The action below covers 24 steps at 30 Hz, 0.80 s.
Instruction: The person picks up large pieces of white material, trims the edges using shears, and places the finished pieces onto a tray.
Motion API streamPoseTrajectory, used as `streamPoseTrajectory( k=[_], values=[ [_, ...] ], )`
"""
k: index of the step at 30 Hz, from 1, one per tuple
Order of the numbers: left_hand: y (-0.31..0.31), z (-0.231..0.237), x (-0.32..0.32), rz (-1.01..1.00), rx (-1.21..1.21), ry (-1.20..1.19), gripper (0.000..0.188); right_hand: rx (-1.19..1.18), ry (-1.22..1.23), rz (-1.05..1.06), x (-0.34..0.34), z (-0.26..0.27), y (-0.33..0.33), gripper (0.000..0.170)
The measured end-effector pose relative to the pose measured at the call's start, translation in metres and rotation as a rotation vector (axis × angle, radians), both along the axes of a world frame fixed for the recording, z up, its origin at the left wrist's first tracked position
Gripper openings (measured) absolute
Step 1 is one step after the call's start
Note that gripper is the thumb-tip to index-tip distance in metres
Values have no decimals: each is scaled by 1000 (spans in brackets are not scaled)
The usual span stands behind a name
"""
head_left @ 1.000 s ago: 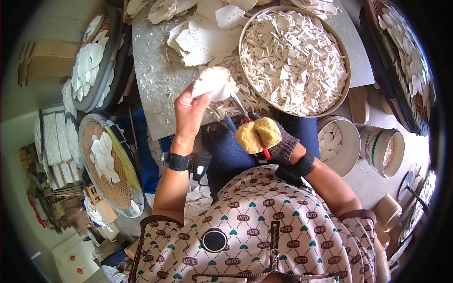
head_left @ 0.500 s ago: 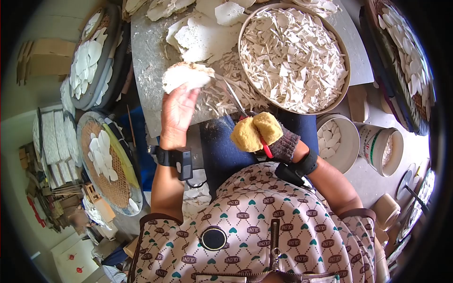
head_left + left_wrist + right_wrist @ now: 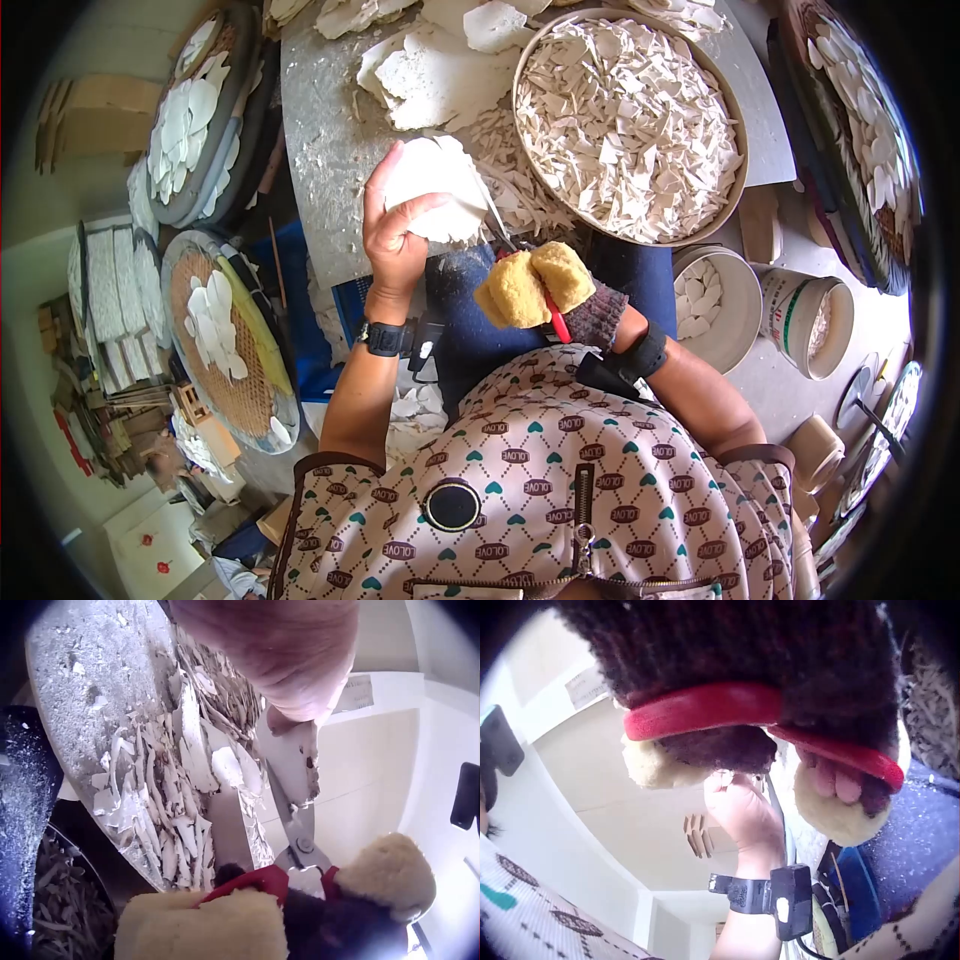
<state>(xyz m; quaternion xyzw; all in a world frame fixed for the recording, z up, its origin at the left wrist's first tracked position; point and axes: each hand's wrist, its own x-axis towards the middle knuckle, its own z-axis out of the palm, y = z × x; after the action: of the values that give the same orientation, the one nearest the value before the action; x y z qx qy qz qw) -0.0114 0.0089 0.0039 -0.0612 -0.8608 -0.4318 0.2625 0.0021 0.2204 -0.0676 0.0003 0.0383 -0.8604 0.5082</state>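
My left hand (image 3: 397,240) holds a thin, roughly round white slice (image 3: 437,188) by its edge, thumb laid over its face. In the left wrist view, the rough brown-flecked edge of the slice (image 3: 296,761) sits at the scissor blades (image 3: 281,796). My right hand (image 3: 603,308), in a dark knitted glove, grips scissors with red handles (image 3: 558,322) wrapped in yellow foam pads (image 3: 520,285). The scissors' pivot (image 3: 304,844) shows just above the red loops. Bare fingertips (image 3: 836,784) poke from the glove inside one loop in the right wrist view.
A grey board (image 3: 325,150) carries large white slabs (image 3: 450,75), loose trimmings (image 3: 525,190) and a round tray (image 3: 743,160) heaped with white chips. Two buckets (image 3: 745,320) stand at the right. Racks with white slices (image 3: 215,320) stand at the left.
The left hand swung the slice left, away from the scissors, then back right to the blades, with its broad white face now turned up. The right hand has barely shifted.
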Motion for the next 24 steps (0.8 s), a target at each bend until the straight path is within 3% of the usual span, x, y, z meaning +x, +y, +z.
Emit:
streamPoseTrajectory(
  k=[1, 3, 5, 10, 16, 17, 20, 21, 23, 24],
  values=[
    [1, 0, 1, -11, 0, -5, 20, 4, 22, 0, 0, -1, 1, 27],
    [0, 0, 0, -19, -45, 6, 18, 111, 340, -85, -1, -1, 2, 27],
    [-1, -1, -1, -36, -79, 19, 17, 100, 412, -107, 2, -3, 2, 29],
    [-3, -5, -4, -66, -85, 4, 15, -16, 113, -67, 10, -5, -1, 30],
    [1, -8, -6, -32, -53, 81, 17, 363, 575, -163, 2, 21, 6, 25],
    [2, -4, -3, 35, -118, 33, 23, 273, 441, -166, 1, 23, 5, 22],
    [1, -16, 0, 136, 417, -235, 21, 538, 652, -196, -3, 22, 6, 18],
    [1, -14, 1, 113, 571, -327, 21, 733, 988, -268, -8, 16, 7, 17],
    [3, -3, 8, 63, 883, -521, 23, 776, 1144, -321, -11, 13, 10, 17],
    [8, 1, 10, 42, 892, -539, 25, 785, 1154, -316, -10, 14, 11, 19]
  ],
)
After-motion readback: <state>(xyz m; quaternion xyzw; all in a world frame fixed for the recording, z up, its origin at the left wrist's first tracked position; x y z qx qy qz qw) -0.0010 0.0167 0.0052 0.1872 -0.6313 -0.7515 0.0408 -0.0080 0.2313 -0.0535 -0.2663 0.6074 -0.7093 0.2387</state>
